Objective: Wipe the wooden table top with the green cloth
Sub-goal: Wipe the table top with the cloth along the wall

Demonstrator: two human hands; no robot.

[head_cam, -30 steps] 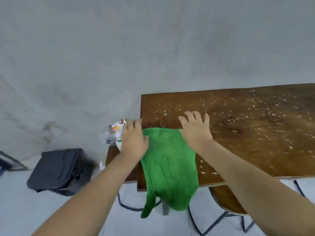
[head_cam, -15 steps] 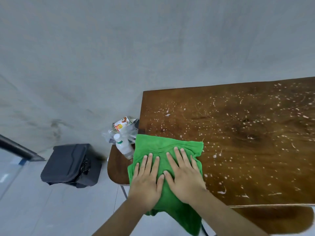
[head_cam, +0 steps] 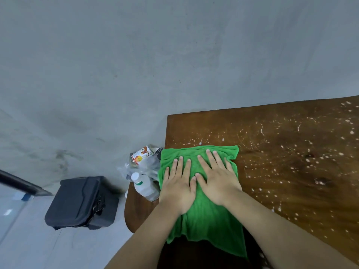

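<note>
Your left hand (head_cam: 179, 188) and right hand (head_cam: 217, 181) lie open, flat on the green cloth (head_cam: 204, 218) at the wooden counter (head_cam: 291, 171)'s left end, gripping nothing; soft, light terry should bunch easily, so press through your palms.

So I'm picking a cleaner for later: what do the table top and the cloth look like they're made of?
Table top: looks like dark brown wood with a smooth, slightly glossy finish; grain streaks show under the white specks. Green cloth: probably microfibre or terry, a soft matte nap that creases and drapes limply over the near edge.
</note>
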